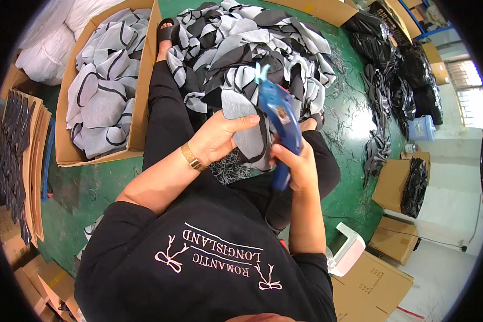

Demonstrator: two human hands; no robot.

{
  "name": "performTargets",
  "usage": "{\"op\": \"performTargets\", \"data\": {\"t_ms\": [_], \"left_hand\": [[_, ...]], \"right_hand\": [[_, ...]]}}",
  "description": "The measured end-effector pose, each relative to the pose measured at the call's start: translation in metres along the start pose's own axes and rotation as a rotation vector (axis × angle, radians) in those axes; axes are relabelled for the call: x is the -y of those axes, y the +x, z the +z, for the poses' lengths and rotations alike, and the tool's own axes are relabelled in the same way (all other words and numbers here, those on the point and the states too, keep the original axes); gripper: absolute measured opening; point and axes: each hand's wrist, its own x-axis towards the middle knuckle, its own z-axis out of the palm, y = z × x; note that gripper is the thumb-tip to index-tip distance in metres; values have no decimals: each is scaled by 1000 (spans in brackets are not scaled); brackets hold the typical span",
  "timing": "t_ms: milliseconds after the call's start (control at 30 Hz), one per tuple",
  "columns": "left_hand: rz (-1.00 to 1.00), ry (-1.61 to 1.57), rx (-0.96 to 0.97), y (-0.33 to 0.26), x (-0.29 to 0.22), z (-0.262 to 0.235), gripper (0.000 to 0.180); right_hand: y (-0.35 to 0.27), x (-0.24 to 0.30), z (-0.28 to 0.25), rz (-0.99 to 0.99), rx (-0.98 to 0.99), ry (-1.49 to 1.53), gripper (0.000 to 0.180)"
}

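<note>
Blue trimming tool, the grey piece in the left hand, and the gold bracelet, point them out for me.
blue trimming tool (280, 115), head view, on its blue body.
grey piece (239, 107), head view, on its upper face.
gold bracelet (192, 158), head view, on the band at the left wrist.

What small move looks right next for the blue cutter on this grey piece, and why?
Probably close the blue cutter along the edge of the grey fabric piece. The right hand grips its handle with the tip beside the piece, which the left hand holds steady over the lap.

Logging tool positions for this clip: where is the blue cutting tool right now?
In the head view, just right of centre, the blue cutting tool is gripped in the right hand, its tip beside the grey fabric piece held by the left hand.
</note>
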Motion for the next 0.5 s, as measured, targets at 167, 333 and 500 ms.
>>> {"op": "performTargets", "data": {"t_ms": [167, 333, 500], "left_hand": [[19, 45, 52, 2, -5, -15, 23], [36, 15, 95, 1, -8, -13, 29], [75, 75, 148, -2, -9, -10, 37]], "right_hand": [[-23, -12, -38, 48, 117, 40, 38], [-42, -21, -48, 259, 193, 66, 37], [-49, -25, -47, 329, 204, 82, 34]]}}
